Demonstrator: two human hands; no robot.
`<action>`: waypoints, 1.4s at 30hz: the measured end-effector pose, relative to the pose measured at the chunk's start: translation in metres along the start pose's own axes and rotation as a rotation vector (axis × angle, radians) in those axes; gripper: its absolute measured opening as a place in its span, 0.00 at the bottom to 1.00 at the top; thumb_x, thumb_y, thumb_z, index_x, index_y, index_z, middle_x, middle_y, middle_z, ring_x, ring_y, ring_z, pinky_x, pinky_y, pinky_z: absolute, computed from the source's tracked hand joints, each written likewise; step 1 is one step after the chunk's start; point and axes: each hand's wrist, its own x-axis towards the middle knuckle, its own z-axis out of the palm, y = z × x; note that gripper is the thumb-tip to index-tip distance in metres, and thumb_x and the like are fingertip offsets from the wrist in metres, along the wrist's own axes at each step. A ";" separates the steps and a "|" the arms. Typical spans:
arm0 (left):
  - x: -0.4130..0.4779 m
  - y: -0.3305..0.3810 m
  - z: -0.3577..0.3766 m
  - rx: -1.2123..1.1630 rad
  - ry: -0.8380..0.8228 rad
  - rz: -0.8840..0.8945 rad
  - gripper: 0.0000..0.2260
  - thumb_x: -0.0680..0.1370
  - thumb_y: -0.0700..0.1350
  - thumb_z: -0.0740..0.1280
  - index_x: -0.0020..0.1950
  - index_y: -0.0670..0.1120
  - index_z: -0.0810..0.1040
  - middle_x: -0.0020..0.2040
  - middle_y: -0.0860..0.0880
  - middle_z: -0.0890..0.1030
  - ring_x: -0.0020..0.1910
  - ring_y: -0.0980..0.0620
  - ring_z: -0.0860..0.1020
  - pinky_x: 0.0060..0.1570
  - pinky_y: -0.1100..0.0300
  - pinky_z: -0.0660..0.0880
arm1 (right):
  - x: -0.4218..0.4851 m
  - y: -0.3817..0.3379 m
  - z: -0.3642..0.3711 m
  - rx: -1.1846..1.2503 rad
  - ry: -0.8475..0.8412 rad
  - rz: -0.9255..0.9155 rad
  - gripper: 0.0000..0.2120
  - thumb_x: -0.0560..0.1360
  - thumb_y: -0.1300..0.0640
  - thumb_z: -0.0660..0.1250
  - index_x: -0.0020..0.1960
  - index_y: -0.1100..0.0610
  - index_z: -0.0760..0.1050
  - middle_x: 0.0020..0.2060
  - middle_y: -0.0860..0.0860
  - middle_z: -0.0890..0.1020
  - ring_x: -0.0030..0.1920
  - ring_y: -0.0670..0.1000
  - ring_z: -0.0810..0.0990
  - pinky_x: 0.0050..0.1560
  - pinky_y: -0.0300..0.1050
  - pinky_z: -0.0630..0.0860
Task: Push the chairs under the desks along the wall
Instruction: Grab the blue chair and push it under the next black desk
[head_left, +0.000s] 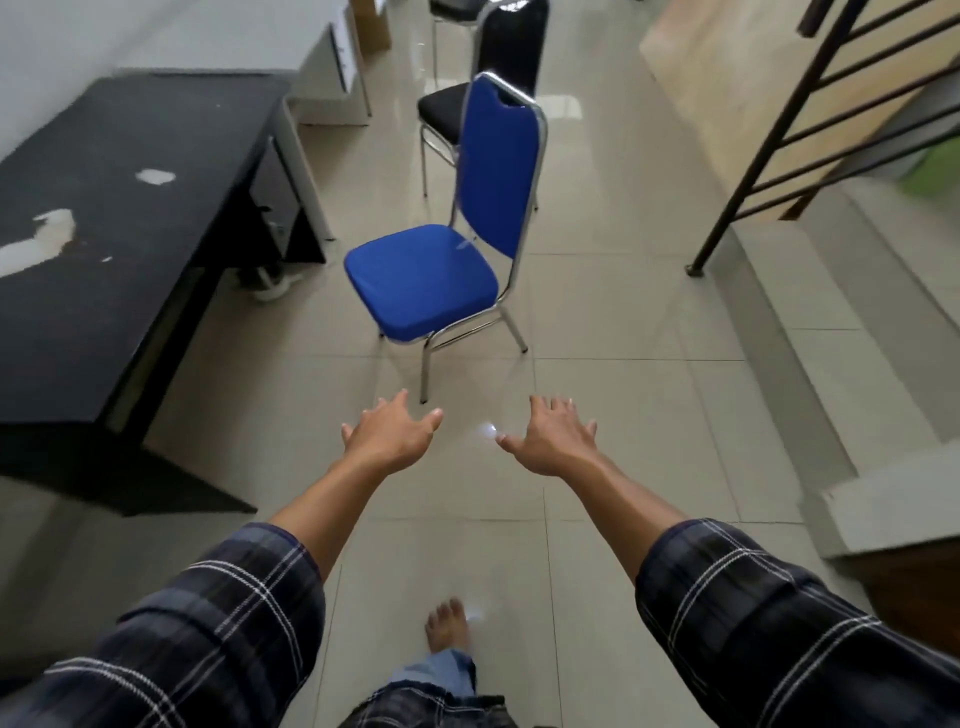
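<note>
A blue padded chair (423, 280) with a chrome frame stands on the tiled floor, out from a black desk (104, 218) that runs along the left wall. Its seat faces me and slightly toward the desk. Behind it stands a black chair (506, 47), beside a white desk (332, 67) further along the wall. My left hand (389, 434) and my right hand (553, 439) are both stretched forward with fingers spread, holding nothing. They hover short of the blue chair's front leg, not touching it.
A staircase with a dark metal railing (810, 135) and tiled steps (841, 332) rises on the right. A white power strip (275, 288) lies on the floor under the black desk. My bare foot (447, 623) is on the tiles below my hands.
</note>
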 end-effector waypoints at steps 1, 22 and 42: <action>0.017 0.011 -0.006 0.015 -0.002 0.021 0.35 0.76 0.68 0.55 0.78 0.51 0.57 0.77 0.45 0.61 0.75 0.42 0.61 0.72 0.38 0.52 | 0.014 0.002 -0.012 0.014 0.012 0.023 0.42 0.77 0.33 0.61 0.81 0.56 0.53 0.81 0.59 0.56 0.81 0.60 0.49 0.76 0.69 0.50; 0.334 0.354 -0.106 0.054 0.101 0.145 0.34 0.77 0.65 0.57 0.78 0.51 0.55 0.79 0.44 0.56 0.76 0.40 0.57 0.72 0.37 0.53 | 0.346 0.105 -0.271 0.135 0.132 0.032 0.43 0.77 0.34 0.62 0.82 0.53 0.48 0.82 0.57 0.47 0.81 0.61 0.43 0.77 0.69 0.47; 0.617 0.492 -0.198 -0.251 0.196 -0.230 0.41 0.76 0.58 0.63 0.79 0.43 0.45 0.77 0.40 0.60 0.71 0.39 0.66 0.67 0.44 0.66 | 0.672 0.036 -0.440 0.035 0.065 -0.324 0.36 0.80 0.40 0.61 0.81 0.53 0.53 0.82 0.54 0.52 0.81 0.59 0.48 0.77 0.68 0.51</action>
